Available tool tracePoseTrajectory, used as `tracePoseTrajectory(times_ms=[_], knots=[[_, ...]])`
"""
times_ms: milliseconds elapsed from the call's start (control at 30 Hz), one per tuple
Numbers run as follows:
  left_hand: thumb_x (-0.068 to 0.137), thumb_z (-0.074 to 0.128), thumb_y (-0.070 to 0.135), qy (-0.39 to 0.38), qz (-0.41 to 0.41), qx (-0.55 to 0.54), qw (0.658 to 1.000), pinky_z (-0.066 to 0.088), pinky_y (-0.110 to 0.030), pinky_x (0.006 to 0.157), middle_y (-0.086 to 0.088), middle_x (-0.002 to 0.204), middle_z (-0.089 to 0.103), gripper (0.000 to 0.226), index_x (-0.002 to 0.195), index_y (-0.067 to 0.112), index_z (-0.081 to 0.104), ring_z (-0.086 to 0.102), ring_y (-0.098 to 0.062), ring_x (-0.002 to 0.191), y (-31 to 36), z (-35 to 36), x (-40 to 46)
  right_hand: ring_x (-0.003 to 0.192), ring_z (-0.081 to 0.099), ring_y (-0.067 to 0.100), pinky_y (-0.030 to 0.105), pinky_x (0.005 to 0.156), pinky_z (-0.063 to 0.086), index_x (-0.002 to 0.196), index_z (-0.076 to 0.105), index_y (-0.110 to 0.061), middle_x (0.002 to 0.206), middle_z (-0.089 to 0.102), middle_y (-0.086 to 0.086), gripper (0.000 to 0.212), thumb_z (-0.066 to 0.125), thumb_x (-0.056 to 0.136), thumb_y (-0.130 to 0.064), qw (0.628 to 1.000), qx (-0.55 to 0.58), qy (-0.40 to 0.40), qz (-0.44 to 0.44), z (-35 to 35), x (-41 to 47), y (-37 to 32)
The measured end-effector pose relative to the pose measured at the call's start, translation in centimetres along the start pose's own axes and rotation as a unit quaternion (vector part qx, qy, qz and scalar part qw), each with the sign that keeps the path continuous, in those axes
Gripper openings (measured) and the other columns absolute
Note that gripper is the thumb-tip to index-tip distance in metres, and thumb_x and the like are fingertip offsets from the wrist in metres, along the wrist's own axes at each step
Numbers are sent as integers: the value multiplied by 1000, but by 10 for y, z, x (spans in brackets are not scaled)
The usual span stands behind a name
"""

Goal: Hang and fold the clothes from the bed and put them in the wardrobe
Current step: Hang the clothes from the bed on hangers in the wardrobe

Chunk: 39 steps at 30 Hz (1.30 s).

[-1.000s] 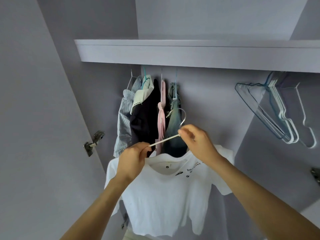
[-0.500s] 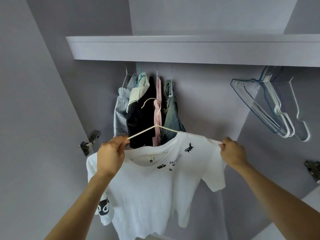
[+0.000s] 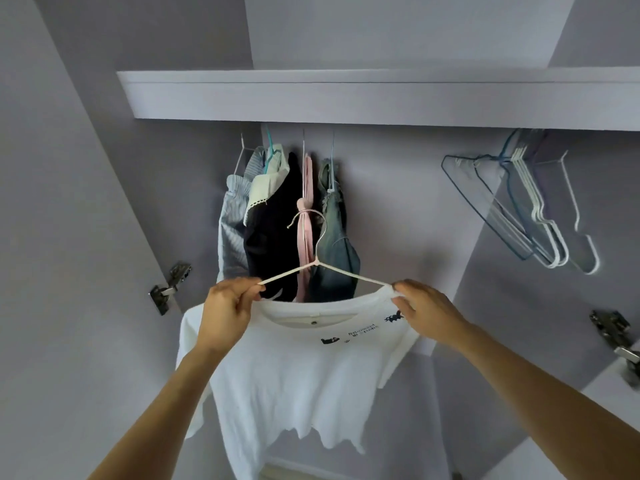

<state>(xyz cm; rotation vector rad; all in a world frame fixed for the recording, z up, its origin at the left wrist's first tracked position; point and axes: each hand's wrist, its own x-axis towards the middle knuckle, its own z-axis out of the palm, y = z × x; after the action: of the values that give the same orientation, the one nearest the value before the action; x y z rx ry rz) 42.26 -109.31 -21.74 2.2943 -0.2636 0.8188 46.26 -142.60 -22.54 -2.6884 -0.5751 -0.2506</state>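
Nearest are two forearms, reaching up and forward into the wardrobe. Between them hangs a white T-shirt (image 3: pixel 298 375), its hem loose at the near bottom and its collar held up towards the far side.

The left hand (image 3: pixel 230 311) pinches the left arm of a white hanger (image 3: pixel 320 266) together with the shirt's left shoulder, fingers curled round both. The right hand (image 3: pixel 427 306) grips the collar edge on the right, where the hanger's right arm runs in under the cloth. The hanger's neck and hook stand bare above the collar, so the shirt looks nearly seated but not yet squared on it.

Farther back, several clothes (image 3: pixel 287 223) already hang in a tight group from the rail, which is hidden behind the shelf (image 3: pixel 381 98): a striped piece, a dark one, a pink one, a denim one. To the far right a bunch of empty hangers (image 3: pixel 530 209) waits, well apart from them.

My reading: part of the hanging is done; this shirt must still be hooked on. The bed is out of view, so what remains there cannot be told.
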Motion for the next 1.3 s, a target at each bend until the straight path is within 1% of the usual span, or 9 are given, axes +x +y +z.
tracePoseTrajectory(times_ms=[67, 167, 267, 433, 600, 833, 933, 1100, 1300], knots=[[90, 60, 19, -68, -85, -33, 994, 39, -5, 66, -1, 74, 71, 19, 81, 12, 75, 59, -12, 70, -3, 13, -2, 76, 47, 20, 27, 66, 33, 92, 56, -11, 80, 53, -5, 11, 47, 96, -15, 998, 14, -63, 27, -7, -11, 10], [87, 65, 7, -210, -134, -61, 967, 44, -20, 70, 9, 76, 68, 35, 73, 39, 72, 63, -19, 77, 0, 35, 0, 78, 48, 18, 25, 69, 33, 89, 60, -5, 79, 47, -4, 15, 50, 96, -14, 992, 15, -117, 51, -20, -31, 30], [88, 60, 1, -238, -133, -45, 961, 41, -16, 74, -6, 101, 68, 23, 106, 12, 71, 64, -20, 88, 16, 57, 11, 90, 51, 19, 23, 77, 33, 102, 65, -1, 87, 45, -4, 20, 54, 94, -16, 976, -10, -195, 97, -39, -44, 45], [90, 55, 6, -213, -83, 4, 974, 42, -34, 99, -15, 123, 54, 32, 122, 8, 62, 57, -34, 106, 37, 87, 37, 112, 50, 21, 23, 87, 37, 123, 58, -5, 122, 54, 6, 31, 48, 96, -17, 925, -84, -304, 213, -63, -49, 45], [92, 51, 16, -211, 18, 116, 971, 37, -48, 102, -10, 145, 31, 47, 138, 19, 46, 30, -35, 128, 60, 103, 69, 123, 49, 28, 30, 96, 41, 131, 48, -6, 136, 49, 12, 37, 42, 95, -9, 908, -145, -207, 335, -68, -50, 44], [97, 39, 38, -324, 90, 255, 907, 26, -50, 111, 3, 156, -21, 62, 150, 36, 6, -3, -33, 143, 76, 124, 111, 114, 55, 28, 29, 92, 41, 117, 58, 1, 123, 58, 15, 29, 42, 99, -16, 909, -126, -39, 395, -68, -29, 29], [98, 37, 41, -349, 103, 284, 887, 24, -51, 112, 4, 158, -17, 60, 150, 34, 6, 0, -33, 144, 82, 130, 123, 104, 60, 31, 31, 82, 45, 104, 62, -2, 111, 63, 17, 31, 44, 98, -27, 925, -95, -20, 368, -70, -9, 19], [98, 39, 37, -321, 99, 252, 908, 35, -46, 105, -3, 154, 16, 47, 142, 25, 29, 26, -31, 135, 69, 125, 128, 94, 60, 31, 28, 66, 36, 82, 52, -14, 99, 66, 12, 31, 36, 101, -33, 942, -125, 76, 302, -69, 21, -10], [99, 40, 31, -336, 75, 193, 919, 40, -45, 102, -3, 158, 8, 48, 145, 25, 28, 33, -30, 136, 44, 112, 124, 86, 58, 34, 29, 63, 29, 84, 57, -8, 94, 64, 15, 31, 37, 100, -25, 938, -88, 202, 269, -36, 63, -35]])
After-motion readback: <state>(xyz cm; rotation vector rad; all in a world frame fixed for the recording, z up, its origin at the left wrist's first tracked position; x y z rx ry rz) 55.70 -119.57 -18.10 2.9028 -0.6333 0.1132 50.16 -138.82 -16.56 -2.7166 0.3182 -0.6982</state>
